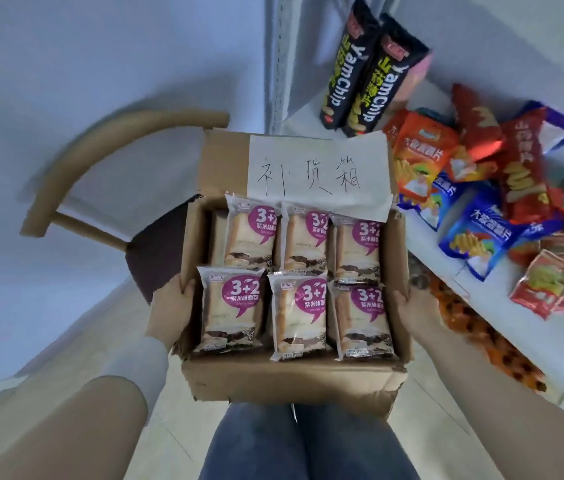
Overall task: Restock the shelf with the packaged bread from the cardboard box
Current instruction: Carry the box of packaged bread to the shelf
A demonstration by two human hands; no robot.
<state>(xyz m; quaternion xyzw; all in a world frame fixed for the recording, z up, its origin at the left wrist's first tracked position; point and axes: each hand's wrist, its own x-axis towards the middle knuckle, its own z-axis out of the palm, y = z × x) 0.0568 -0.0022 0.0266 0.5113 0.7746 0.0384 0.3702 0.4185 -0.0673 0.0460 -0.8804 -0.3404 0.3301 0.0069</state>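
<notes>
An open cardboard box (291, 379) is held in front of me above my legs. Several packaged breads (299, 315) with purple "3+2" labels lie in it in two rows. A white paper with handwriting (318, 169) is stuck on the far flap. My left hand (171, 306) grips the box's left wall, thumb over the rim. Gripping the right wall is my right hand (414, 311). The white shelf (426, 237) runs along the right side.
On the shelf lie several snack bags (481, 188) in red, orange and blue, and two black YamChip boxes (367, 71) stand at its far end. A wooden chair (100, 188) with a dark seat stands to the left behind the box. Pale floor lies below.
</notes>
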